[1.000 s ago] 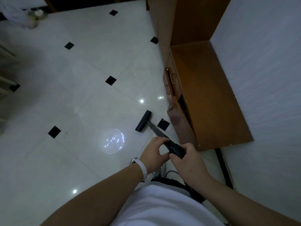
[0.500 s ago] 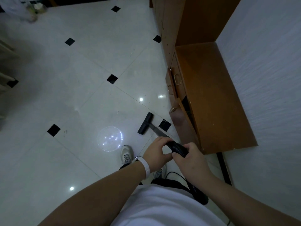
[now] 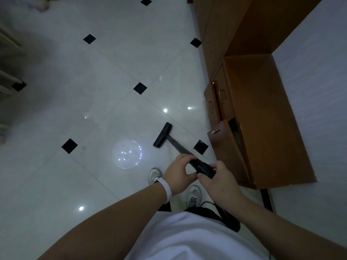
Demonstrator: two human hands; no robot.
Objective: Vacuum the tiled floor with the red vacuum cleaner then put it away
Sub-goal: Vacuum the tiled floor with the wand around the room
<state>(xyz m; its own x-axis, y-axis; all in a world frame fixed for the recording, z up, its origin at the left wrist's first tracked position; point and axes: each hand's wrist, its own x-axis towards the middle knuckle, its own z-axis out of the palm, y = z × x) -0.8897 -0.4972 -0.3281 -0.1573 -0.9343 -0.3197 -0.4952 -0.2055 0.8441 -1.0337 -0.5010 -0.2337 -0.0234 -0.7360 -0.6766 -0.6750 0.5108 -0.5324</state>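
The vacuum's black floor nozzle [image 3: 162, 134] lies flat on the white tiled floor [image 3: 112, 72], its grey wand [image 3: 178, 148] running back toward me. My left hand [image 3: 178, 174] curls around the wand's upper end. My right hand [image 3: 217, 182] grips the ribbed black hose [image 3: 204, 167] just behind it. The hose carries on past my right hip [image 3: 230, 219]. The red body of the vacuum is out of sight.
A wooden cabinet [image 3: 262, 119] stands along the right, one lower door [image 3: 225, 152] ajar close to the nozzle. A white wall [image 3: 319, 91] rises beyond it. My shoes [image 3: 193, 196] stand under my hands. Black diamond insets dot the floor; furniture legs [image 3: 9, 79] at far left.
The nozzle has slid a little forward and to the right across the tile, and I have stepped forward; both feet now show. Both hands keep the same hold.
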